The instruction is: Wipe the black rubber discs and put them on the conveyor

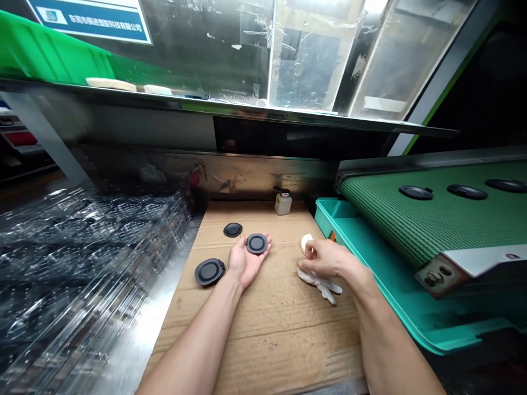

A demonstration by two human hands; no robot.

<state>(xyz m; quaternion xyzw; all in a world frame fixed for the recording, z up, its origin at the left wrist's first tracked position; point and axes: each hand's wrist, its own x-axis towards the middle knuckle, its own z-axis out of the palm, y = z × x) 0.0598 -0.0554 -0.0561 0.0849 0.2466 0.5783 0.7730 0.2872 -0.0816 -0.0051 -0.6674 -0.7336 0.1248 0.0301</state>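
Note:
On the upturned palm of my left hand [242, 269] rests a round black plastic lid [257, 243] with a raised ring. Two similar pieces lie on the cardboard to its left: a black disc [233, 230] farther off and a larger-looking black lid [209, 272] closer to me. My right hand [325, 258] is curled, with thumb and forefinger pinched at a small white round pad [305, 242]. Whether the pad is lifted off the cardboard I cannot tell. Just below those fingers lies a crumpled white glove [325, 288].
A small white bottle [283, 203] with a black top stands at the back of the cardboard sheet [272, 340]. On the right, a green conveyor belt [453, 219] carries several black lids above a teal bin [391, 285]. Clear plastic trays [82, 263] are stacked at left.

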